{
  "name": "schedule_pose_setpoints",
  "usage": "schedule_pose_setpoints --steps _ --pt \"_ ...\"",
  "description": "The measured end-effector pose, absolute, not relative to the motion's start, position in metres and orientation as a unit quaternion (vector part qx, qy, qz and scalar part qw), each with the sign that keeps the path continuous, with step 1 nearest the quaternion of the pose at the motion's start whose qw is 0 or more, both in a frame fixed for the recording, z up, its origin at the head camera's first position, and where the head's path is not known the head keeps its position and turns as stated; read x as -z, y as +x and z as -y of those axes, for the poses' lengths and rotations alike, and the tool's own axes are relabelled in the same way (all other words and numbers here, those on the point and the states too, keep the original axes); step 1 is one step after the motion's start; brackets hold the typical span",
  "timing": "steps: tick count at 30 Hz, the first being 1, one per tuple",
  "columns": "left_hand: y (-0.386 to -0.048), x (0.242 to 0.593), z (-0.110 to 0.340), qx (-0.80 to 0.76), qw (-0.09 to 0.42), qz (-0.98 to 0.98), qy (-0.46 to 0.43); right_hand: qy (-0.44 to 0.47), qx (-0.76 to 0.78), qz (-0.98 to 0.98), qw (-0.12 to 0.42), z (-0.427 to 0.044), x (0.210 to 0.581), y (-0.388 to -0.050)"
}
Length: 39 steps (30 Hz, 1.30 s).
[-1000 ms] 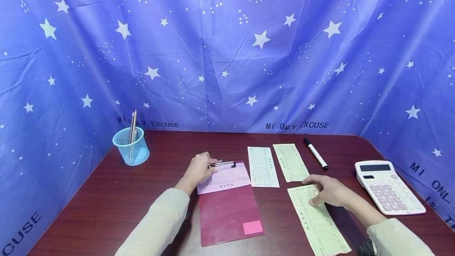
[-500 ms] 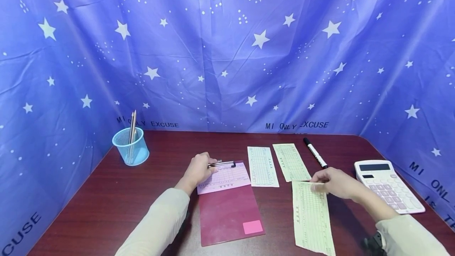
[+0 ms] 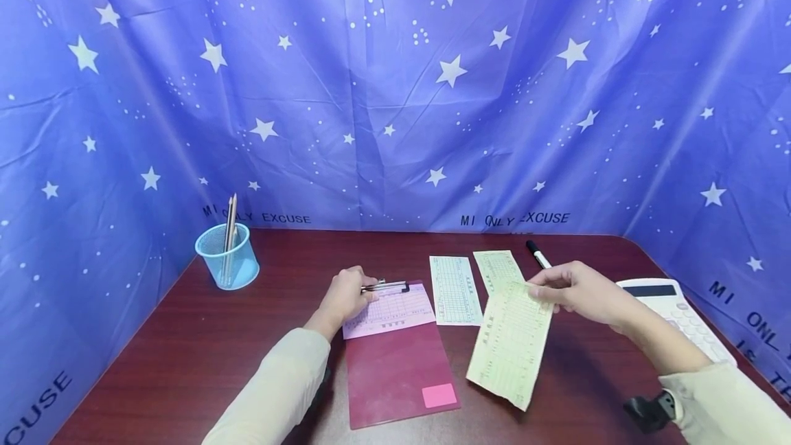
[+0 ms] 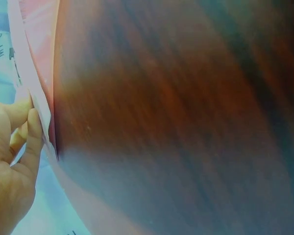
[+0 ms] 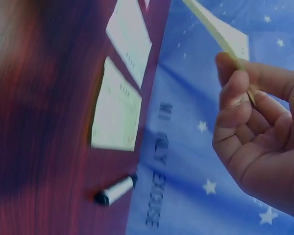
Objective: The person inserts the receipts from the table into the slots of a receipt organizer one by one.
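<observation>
A dark red clipboard (image 3: 402, 376) lies on the table, with a pink printed slip (image 3: 395, 314) under its metal clip (image 3: 386, 286). My left hand (image 3: 347, 299) grips the clipboard's top left corner beside the clip; in the left wrist view, thumb and finger meet at the slip's edge. My right hand (image 3: 581, 294) pinches a yellow-green printed slip (image 3: 509, 349) by its top corner, raised off the table and tilted. The right wrist view shows that slip (image 5: 215, 34) edge-on between thumb and fingers. The held slip covers the lower part of another yellow-green slip (image 3: 497, 268).
A white slip with blue print (image 3: 456, 290) lies right of the clipboard. Behind my right hand are a black-and-white marker (image 3: 539, 254) and a white calculator (image 3: 692, 328), both partly hidden. A blue mesh pen cup (image 3: 228, 259) with pencils stands far left. Starry blue curtains surround the table.
My right hand has pinched the near yellow-green slip, lifted it from the table and brought it left, toward the clipboard. My left hand has stayed at the clip.
</observation>
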<state>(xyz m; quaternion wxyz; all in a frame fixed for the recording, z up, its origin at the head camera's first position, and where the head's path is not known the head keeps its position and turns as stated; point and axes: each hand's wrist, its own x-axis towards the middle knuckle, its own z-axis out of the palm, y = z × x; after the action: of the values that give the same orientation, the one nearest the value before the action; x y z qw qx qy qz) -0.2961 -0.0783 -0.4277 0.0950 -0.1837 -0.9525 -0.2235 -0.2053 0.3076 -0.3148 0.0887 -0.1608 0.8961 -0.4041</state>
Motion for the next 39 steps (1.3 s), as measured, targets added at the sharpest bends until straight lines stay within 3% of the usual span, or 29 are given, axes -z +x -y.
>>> schedule_pose_setpoints --steps 15,39 --pt "-0.297 0.43 0.078 0.218 0.094 0.953 -0.187 -0.035 0.561 -0.824 0.067 -0.237 0.337 -0.218" --pt "-0.294 0.425 0.077 0.23 0.081 0.953 -0.182 0.076 0.572 -0.815 0.063 -0.146 0.394 -0.234"
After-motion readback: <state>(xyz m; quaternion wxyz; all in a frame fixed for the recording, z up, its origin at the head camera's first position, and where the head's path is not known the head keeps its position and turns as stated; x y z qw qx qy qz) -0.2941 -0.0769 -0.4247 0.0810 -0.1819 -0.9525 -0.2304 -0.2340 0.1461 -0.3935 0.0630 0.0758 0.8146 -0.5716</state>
